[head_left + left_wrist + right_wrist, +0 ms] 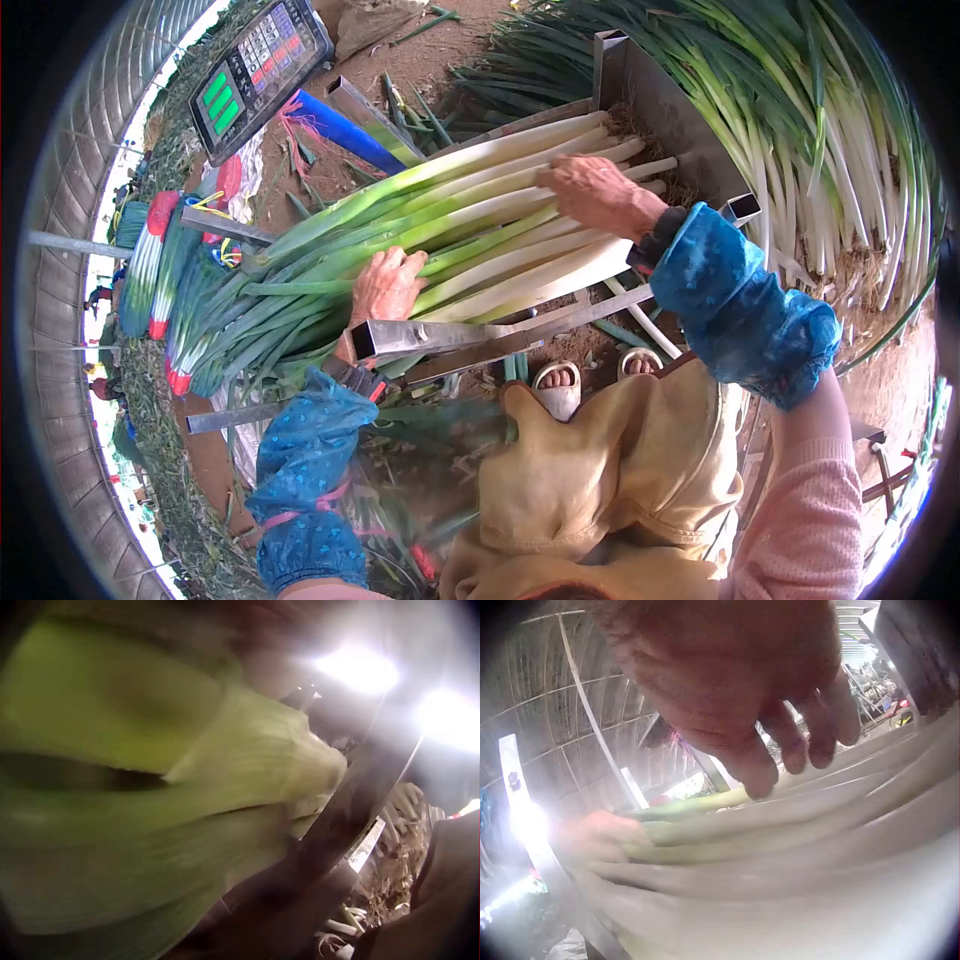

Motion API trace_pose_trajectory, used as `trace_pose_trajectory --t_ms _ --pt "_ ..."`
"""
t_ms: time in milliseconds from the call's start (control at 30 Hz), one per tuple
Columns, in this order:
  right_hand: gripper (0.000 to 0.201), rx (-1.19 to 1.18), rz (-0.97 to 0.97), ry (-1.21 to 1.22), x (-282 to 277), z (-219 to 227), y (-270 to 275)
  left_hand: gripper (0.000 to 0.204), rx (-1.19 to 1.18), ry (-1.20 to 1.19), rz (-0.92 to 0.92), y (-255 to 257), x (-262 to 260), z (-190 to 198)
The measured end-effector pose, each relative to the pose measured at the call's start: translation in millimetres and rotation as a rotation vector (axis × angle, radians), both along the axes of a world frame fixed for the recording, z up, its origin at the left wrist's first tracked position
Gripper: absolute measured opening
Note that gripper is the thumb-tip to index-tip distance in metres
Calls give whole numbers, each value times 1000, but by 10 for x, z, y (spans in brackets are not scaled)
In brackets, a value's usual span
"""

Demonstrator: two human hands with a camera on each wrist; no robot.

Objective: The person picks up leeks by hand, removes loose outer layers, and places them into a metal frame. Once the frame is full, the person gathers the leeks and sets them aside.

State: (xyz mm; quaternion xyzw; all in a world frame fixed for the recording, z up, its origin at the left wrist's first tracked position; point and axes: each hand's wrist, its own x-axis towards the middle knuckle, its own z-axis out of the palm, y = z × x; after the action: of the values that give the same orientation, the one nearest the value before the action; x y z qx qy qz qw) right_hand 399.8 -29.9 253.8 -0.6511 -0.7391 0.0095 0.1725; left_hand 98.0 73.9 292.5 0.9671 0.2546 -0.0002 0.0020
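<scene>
A thick layer of large green onions (490,215) lies across a metal frame, white ends at the right and leaves at the left. My left hand (388,285) rests on the stalks where green turns pale, fingers over them. The left wrist view has pale green onion stalks (247,750) close to the camera. Over the white ends, my right hand (590,190) is palm down. Its fingers (759,776) extend downward, loosely bent, with the tips right at the upper stalks in the right wrist view. The left hand (604,836) appears there too, blurred, at the far side.
A scale display (255,75) stands at the upper left. Metal bars (420,337) edge the near side, and an upright plate (660,100) bounds the root end. More green onions (800,130) are heaped at the right. Taped bundles (150,265) lie at the left.
</scene>
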Motion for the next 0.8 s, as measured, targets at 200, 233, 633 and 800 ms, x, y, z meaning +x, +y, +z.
trace_pose_trajectory --t_ms 200,233,633,800 --pt "20 -141 -115 -55 -121 88 496 31 130 -27 12 -63 9 4" --pt "22 -201 -164 -77 -110 87 516 32 169 -17 18 -69 -11 -3" --pt "17 -170 -240 -110 165 -93 598 22 147 -25 141 93 -20 -104" --pt "22 27 -99 -126 137 621 -172 37 -197 -336 44 414 -332 192"
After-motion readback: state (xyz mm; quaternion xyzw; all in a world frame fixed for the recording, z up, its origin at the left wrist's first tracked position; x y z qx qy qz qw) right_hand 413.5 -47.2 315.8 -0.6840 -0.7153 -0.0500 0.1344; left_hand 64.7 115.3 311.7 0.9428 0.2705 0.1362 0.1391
